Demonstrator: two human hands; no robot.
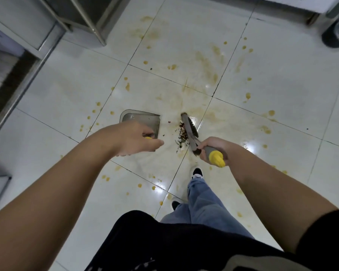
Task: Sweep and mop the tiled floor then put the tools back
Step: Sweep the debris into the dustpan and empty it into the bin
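Debris (pixel 182 133) lies between dustpan (pixel 143 120) and brush (pixel 190 130), touching the bristles. Right hand (pixel 211 148) grasps the brush handle; left hand (pixel 137 137) holds the dustpan, mouth facing the pile.

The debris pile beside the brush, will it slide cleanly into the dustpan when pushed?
Probably not cleanly. The debris pile looks like loose light flakes, so bits may scatter. The floor is glossy with smeared stains, so some may stick. The brush bristles look flexible and may leave fragments short of the dustpan.
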